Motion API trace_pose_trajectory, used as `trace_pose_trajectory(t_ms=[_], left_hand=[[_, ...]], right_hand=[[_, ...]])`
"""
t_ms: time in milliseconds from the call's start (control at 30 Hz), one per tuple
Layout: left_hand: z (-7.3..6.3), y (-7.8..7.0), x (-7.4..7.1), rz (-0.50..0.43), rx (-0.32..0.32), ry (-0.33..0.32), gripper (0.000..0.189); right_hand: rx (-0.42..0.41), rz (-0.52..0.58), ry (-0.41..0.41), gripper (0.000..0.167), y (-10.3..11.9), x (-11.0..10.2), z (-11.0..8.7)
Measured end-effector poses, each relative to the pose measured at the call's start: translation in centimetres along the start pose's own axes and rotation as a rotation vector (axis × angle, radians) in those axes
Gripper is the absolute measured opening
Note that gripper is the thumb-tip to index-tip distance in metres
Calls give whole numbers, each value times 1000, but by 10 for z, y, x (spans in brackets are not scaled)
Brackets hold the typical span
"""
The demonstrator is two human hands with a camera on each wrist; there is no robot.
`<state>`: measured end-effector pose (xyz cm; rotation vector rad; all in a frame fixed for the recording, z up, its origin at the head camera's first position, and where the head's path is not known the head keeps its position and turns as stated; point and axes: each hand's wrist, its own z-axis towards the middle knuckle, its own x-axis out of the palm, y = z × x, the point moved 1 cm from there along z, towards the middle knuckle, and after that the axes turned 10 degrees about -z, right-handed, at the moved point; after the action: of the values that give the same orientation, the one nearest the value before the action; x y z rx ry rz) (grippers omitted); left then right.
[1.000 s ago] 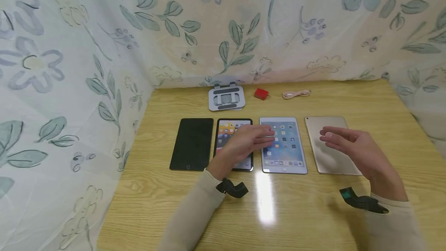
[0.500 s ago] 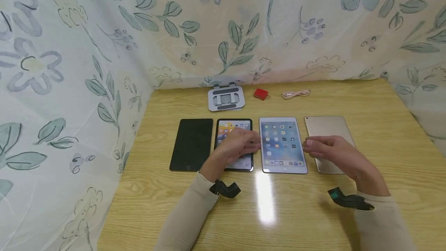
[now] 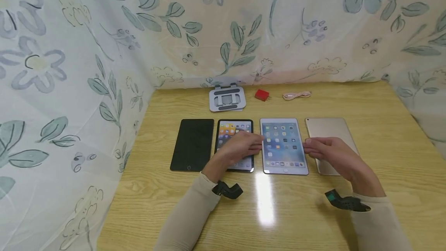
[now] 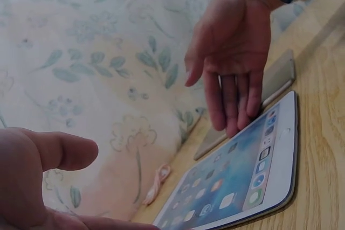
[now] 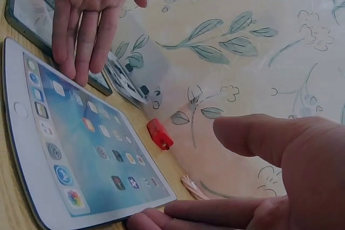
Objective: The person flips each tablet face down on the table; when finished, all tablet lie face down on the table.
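A white tablet (image 3: 283, 146) with its screen lit lies flat on the table, between my two hands. My left hand (image 3: 238, 148) is at its left edge, above a black-framed tablet (image 3: 245, 164) with a lit screen. At the right edge is my right hand (image 3: 336, 156), partly over a gold tablet (image 3: 329, 129) lying back side up. Both wrist views show straight fingers and raised thumbs, with fingertips at or very near the white tablet's sides. Whether they all touch it I cannot tell.
A dark-screened black tablet (image 3: 192, 144) lies at the left end of the row. Behind the row are a folded grey stand (image 3: 227, 98), a red charger plug (image 3: 262, 95) and a coiled pink cable (image 3: 296, 95). Floral cloth (image 3: 278, 49) hangs along the table's back edge.
Over the last second my left hand has drawn back left off the white tablet's screen. My right hand has moved left from above the gold tablet to the white tablet's right edge.
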<state>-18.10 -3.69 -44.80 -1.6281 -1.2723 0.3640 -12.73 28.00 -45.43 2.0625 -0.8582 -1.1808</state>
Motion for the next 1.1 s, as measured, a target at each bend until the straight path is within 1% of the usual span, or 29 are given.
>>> trace_pose_trajectory(t_ms=[200,367,567,667,733,867,933,1000,1100], left_hand=[[1,2,5,44,-3,-24,51],[2,3,5,54,-2,-19,51],[2,4,6,28,-5,-13,52],[2,5,6,16,-4,-16,51],[3,5,8,15,-1,-13,50],[5,9,11,20,12,25,49],[6,11,13,32,20,53,50],[6,12,14,39,20,72,51],[5,10,14,16,16,72,51]], right_hand=[[-31,98,2,72,-6,-2,-1],[-11,154,20,77,-9,-4,-2],[-12,197,14,85,-11,-2,-3],[-15,219,10,85,-12,-2,-3],[-16,224,23,84,-13,-2,-3],[-55,267,95,84,-12,-1,-3],[-88,316,128,85,-11,0,-3],[-120,361,138,86,-8,1,-3],[-155,407,141,87,-5,1,-4]])
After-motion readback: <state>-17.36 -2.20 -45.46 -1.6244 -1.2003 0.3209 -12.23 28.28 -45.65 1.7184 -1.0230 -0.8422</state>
